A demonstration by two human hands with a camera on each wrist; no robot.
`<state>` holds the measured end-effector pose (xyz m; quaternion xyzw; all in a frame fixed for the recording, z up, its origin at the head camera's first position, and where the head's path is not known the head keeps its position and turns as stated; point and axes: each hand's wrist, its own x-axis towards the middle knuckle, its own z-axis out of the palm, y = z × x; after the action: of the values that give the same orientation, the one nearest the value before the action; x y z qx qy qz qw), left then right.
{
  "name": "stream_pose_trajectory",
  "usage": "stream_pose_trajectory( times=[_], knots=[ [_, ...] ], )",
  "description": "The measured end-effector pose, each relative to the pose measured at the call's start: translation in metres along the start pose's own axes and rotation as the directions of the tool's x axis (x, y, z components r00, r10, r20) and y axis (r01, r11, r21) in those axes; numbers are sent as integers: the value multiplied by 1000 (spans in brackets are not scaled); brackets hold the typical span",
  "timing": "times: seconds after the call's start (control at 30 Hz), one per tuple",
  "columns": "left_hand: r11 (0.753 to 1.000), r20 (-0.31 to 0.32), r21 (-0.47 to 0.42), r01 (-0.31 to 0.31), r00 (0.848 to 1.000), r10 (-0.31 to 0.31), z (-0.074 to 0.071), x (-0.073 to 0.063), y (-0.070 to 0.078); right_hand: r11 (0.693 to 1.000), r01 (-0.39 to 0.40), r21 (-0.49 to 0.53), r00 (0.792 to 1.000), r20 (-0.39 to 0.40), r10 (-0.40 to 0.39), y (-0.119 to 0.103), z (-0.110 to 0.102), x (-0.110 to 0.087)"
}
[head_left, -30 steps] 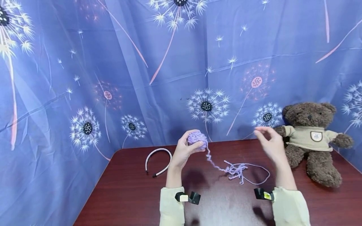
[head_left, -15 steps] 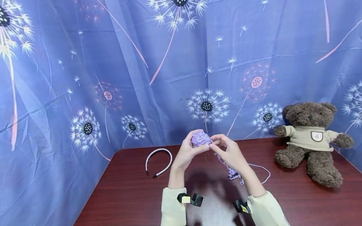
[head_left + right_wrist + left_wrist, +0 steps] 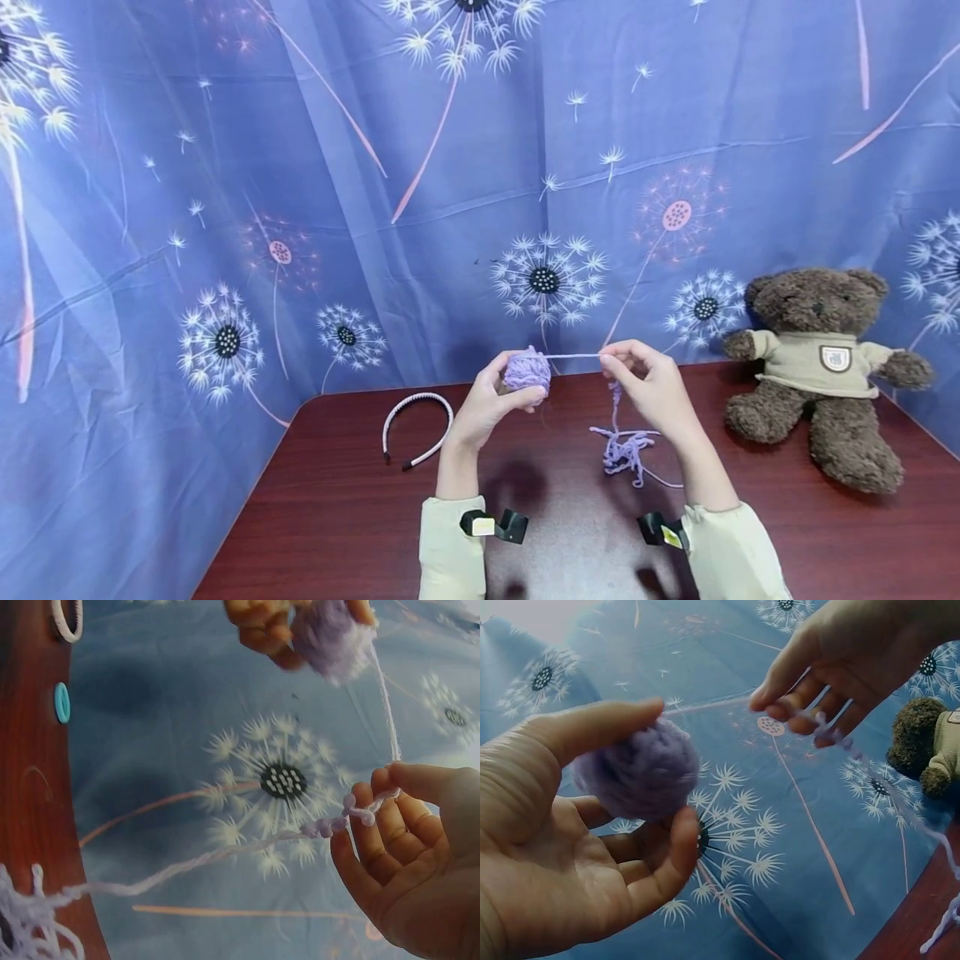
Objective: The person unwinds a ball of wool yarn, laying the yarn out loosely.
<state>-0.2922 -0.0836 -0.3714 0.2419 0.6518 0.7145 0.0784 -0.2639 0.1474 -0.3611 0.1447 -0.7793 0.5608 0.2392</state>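
A ball of lilac yarn (image 3: 527,377) is held above the table by my left hand (image 3: 480,410), thumb on the near side and fingers around it. To its right, my right hand (image 3: 651,392) pinches the yarn strand (image 3: 573,357) between thumb and forefinger. That strand runs taut and nearly level from the ball. Past the pinch, the yarn hangs kinked across the right fingers, as the right wrist view shows (image 3: 322,827). It drops to a loose yarn tangle (image 3: 626,452) on the table.
A white headband (image 3: 390,425) lies left of the left hand on the dark red table (image 3: 337,517). A brown teddy bear (image 3: 817,358) in a beige sweater sits at right. A turquoise ring (image 3: 62,703) shows near the table edge. Behind hangs a blue dandelion-print cloth (image 3: 450,167).
My right hand came in from the right to the ball, then drew back to the right, with a strand now stretched between. The left hand stayed nearly in place, holding the ball.
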Motion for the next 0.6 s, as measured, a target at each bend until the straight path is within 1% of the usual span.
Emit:
stream_pose_trajectory(
  times=[0.07, 0.17, 0.23, 0.3, 0.37, 0.47, 0.6],
  knots=[
    [1000, 2, -13, 0, 1000, 0, -1, -1, 0, 1000, 2, -9, 1000, -22, -2, 1, -6, 1],
    [998, 30, -64, -22, 999, 24, 0, -1, 0, 1000, 1, -11, 999, -49, -1, 2, -15, 1],
    [992, 44, -119, -40, 998, 46, 1, -1, -1, 1000, -2, -12, 998, -63, 2, 4, -21, 1],
    [983, 43, -175, -59, 997, 67, 1, 0, -1, 1000, -12, -5, 997, -76, 11, 5, -26, 1],
    [973, 20, -219, -73, 997, 79, 2, 0, -2, 1000, -20, 3, 996, -91, 21, 7, -31, 2],
    [958, -33, -272, -94, 996, 88, 2, 0, -1, 1000, -24, 6, 994, -108, 25, 10, -38, 2],
    [941, -96, -323, -102, 993, 75, 2, 1, 0, 1000, -16, 25, 992, -126, 19, 14, -46, 2]
  ],
)
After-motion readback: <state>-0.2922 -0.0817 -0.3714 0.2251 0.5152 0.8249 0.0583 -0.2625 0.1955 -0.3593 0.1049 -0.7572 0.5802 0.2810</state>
